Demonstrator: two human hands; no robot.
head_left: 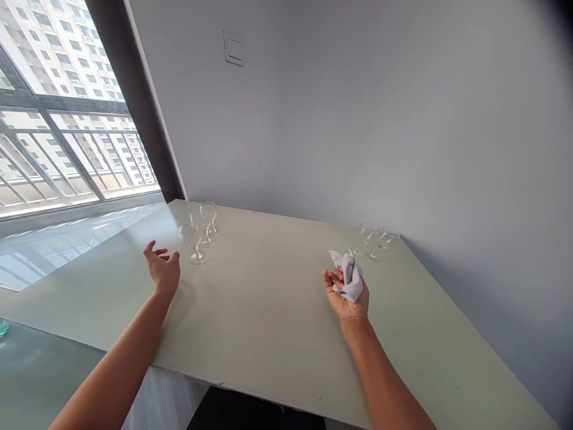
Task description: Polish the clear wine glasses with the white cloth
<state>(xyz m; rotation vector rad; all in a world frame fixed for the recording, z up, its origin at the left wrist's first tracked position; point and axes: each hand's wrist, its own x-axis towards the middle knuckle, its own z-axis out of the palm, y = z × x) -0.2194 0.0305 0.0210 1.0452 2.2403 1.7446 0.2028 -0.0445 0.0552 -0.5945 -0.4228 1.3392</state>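
My left hand (165,269) is raised over the left side of the table, its fingers apart and nothing in them. Just beyond it, to the right, several clear stemmed glasses (199,257) stand upright in a close group. My right hand (351,301) is turned palm up on the right side, with a crumpled white cloth (351,278) held in the palm and curled fingers. Behind that hand two more stemmed glasses (375,255) stand near the far right corner; the cloth is close to them, and whether it touches one I cannot tell.
The pale table (259,298) meets grey walls (380,119) at the back and right. A light switch (233,48) is on the back wall. At left is a large window (67,113) with a railing outside. A green glass object (3,328) shows at the left edge.
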